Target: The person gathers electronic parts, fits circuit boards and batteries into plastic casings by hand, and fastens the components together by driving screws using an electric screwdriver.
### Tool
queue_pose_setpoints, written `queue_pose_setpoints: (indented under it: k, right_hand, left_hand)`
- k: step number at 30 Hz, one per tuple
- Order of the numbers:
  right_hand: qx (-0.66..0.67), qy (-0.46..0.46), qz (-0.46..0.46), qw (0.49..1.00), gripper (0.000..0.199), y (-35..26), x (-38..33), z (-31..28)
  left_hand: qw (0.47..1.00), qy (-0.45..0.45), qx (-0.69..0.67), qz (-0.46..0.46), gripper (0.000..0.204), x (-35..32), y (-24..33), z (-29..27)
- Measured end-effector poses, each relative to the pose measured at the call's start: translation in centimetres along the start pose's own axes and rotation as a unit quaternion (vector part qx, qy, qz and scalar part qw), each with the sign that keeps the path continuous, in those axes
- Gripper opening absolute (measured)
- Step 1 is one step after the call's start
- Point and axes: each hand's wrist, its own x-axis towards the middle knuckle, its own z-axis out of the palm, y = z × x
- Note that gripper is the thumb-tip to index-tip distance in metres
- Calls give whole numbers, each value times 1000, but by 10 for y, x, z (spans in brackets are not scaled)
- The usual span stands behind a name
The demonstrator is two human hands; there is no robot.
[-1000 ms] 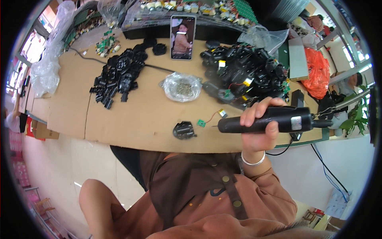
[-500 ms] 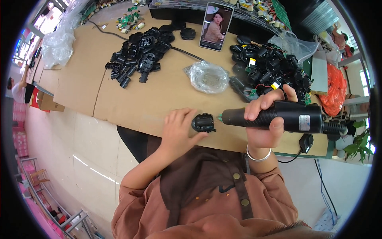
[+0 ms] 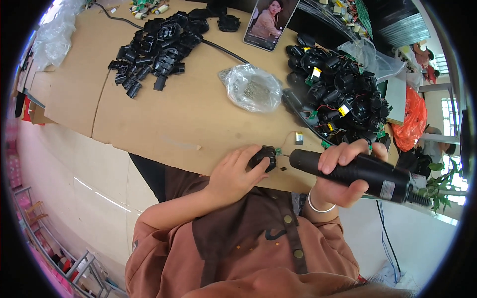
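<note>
Left hand: the left hand [image 3: 233, 174] lay palm down at the near edge of the cardboard-covered table [image 3: 164, 119], its fingers curled over a small black plastic part [image 3: 262, 158] and pinning it to the surface.
Black part: it sat right under the left fingertips, half covered by them, with a tiny green circuit board [image 3: 279, 151] touching its far side and a thin wire running on to a small silver battery [image 3: 298, 137].
Right hand: the right hand [image 3: 338, 174] was wrapped tightly around a black electric screwdriver [image 3: 355, 171], fingers over the top and thumb hidden beneath; a pale bracelet [image 3: 318, 204] circled the wrist.
Screwdriver: it lay nearly level, its nose just beside the left fingertips and the part; whether it touched could not be told.
Beyond the fingers: a clear bag of small metal pieces [image 3: 251, 89], and further off a propped phone [image 3: 271, 22].
Beyond the right fingers: a heap of black wired parts [image 3: 338, 94].
Far beyond the left fingers: a pile of black housings [image 3: 154, 44].
</note>
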Motion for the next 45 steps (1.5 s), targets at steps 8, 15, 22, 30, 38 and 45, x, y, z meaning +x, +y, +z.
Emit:
queue_pose_setpoints:
  k: [8, 15, 22, 30, 38, 45]
  right_hand:
    - [-27, -21, 13, 999, 63, 1, -10, -5]
    - [-51, -51, -5, 997, 61, 6, -9, -10]
    - [-43, -49, 11, 998, 62, 9, -10, -7]
    - [-49, -48, 13, 998, 63, 13, -12, -7]
    - [-42, -72, 19, 996, 61, 16, -10, -7]
    - [-27, -78, 31, 996, 48, 17, -8, -8]
  left_hand:
    - [998, -28, -18, 59, 31, 6, 8, 16]
    - [997, -35, -7, 68, 31, 8, 5, 17]
    - [998, -33, -19, 51, 27, 9, 6, 17]
    - [999, -29, -14, 43, 25, 8, 7, 18]
    - [999, -17, -8, 34, 20, 8, 7, 18]
    - [1000, 0, -3, 31, 12, 9, 8, 20]
